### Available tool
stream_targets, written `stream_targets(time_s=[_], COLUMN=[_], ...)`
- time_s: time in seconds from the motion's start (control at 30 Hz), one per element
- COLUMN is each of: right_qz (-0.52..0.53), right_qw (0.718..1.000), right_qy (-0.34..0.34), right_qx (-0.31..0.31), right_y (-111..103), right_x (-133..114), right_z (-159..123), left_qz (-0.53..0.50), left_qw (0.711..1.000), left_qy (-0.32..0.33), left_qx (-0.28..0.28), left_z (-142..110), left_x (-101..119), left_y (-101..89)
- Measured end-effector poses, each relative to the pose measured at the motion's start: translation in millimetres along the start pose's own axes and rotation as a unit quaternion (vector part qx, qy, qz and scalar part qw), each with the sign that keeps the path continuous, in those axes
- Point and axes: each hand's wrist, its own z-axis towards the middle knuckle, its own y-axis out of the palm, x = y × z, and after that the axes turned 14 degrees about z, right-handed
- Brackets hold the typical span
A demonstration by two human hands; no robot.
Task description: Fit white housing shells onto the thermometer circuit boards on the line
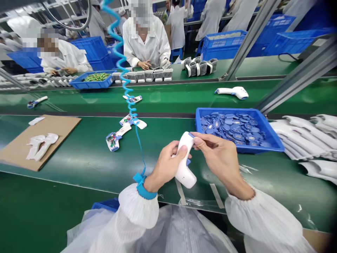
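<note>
Over the near belt (79, 158), left hand (165, 165) firmly grips the white thermometer housing (186, 175) while right fingertips (197, 141) pinch its blue top edge (191, 135).

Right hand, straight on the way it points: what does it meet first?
The white handheld thermometer body; the right hand looks already against its top end, though depth is unclear.

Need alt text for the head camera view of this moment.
The left hand grips a white pistol-shaped plastic housing while the right hand pinches its top end, above a green conveyor belt. A blue wrist strap circles the left wrist. To the right sits a blue tray of small blue parts; a co-worker in a white gown works beyond.
</note>
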Motion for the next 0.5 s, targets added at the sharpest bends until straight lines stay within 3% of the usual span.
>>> stream_targets(time_s=[0.13,0.27,0.37,0.5], right_qz=[0.01,-0.079,-0.15,-0.14], right_qw=[0.995,0.982,0.978,0.984], right_qy=[0.034,-0.003,-0.072,-0.061], right_qx=[-0.092,-0.17,-0.128,-0.086], right_y=[-12,-19,-15,-11], right_x=[1,0,5,22], right_z=[-1,-7,-20,-36], left_qz=[0.158,0.366,0.477,0.537], left_qw=[0.987,0.923,0.862,0.817], left_qy=[0.039,0.115,0.161,0.206], left_qx=[0.012,0.035,0.064,0.048], left_z=[-10,-16,-17,-19], left_x=[7,13,11,8], left_y=[-8.2,-13.4,-11.9,-16.9])
